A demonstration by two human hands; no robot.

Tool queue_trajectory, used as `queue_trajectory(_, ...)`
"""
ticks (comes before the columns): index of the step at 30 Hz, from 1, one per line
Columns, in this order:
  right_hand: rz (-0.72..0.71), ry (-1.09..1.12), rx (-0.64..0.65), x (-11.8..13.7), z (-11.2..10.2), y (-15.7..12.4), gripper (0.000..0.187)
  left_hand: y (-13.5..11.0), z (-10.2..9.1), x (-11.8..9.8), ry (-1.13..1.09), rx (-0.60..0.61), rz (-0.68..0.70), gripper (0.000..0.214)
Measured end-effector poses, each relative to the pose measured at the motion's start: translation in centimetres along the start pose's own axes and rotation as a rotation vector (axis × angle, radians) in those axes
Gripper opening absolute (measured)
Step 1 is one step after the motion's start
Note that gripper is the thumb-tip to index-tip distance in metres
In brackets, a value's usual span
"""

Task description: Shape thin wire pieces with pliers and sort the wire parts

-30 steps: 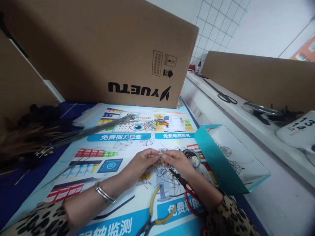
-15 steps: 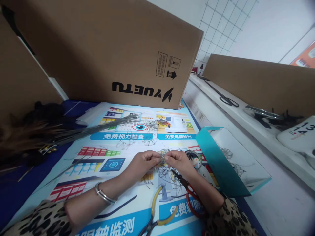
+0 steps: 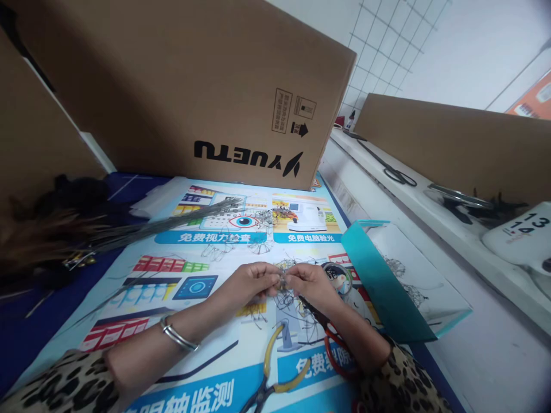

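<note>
My left hand (image 3: 257, 281) and my right hand (image 3: 310, 283) meet at the middle of the printed table cover, each with thumb and fingers pinched together. Between the fingertips is a small bit of thin wire (image 3: 283, 277), too fine to make out fully. Dark wire pieces (image 3: 284, 299) lie tangled beneath and around the hands. Yellow-handled pliers (image 3: 275, 373) rest spread apart in front. Red-handled scissors (image 3: 333, 344) lie partly under my right forearm. A round container (image 3: 338, 277) stands just right of my right hand.
A teal-and-white open box (image 3: 387, 281) with wire shapes inside stands on the right. Bundled thin wires (image 3: 172, 226) and brown feathers (image 3: 43, 229) lie left. A large carton (image 3: 206, 86) rises behind. Scissors (image 3: 398, 175) and a white container (image 3: 523, 241) sit on the right ledge.
My hands stay pinched at the same spot, with a slight shift of the fingers. My left forearm has moved a little to the left; the view has shifted slightly.
</note>
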State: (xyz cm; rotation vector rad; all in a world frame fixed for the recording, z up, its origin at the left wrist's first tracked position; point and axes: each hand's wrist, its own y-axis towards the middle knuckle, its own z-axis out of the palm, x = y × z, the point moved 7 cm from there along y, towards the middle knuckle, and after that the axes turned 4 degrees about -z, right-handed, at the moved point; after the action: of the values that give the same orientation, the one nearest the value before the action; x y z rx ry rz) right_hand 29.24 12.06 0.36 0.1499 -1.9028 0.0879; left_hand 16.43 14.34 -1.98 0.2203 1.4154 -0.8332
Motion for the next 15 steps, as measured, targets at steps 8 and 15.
queue_trajectory(8,-0.216,-0.363,-0.031,1.4,-0.7,0.2,0.018,0.7,-1.0,0.1,0.078,-0.103,0.029,0.028)
queue_trajectory(15,-0.221,-0.519,-0.136,1.4,-1.8,0.4,0.020,0.7,-2.1,-0.7,0.218,-0.239,0.134,0.025)
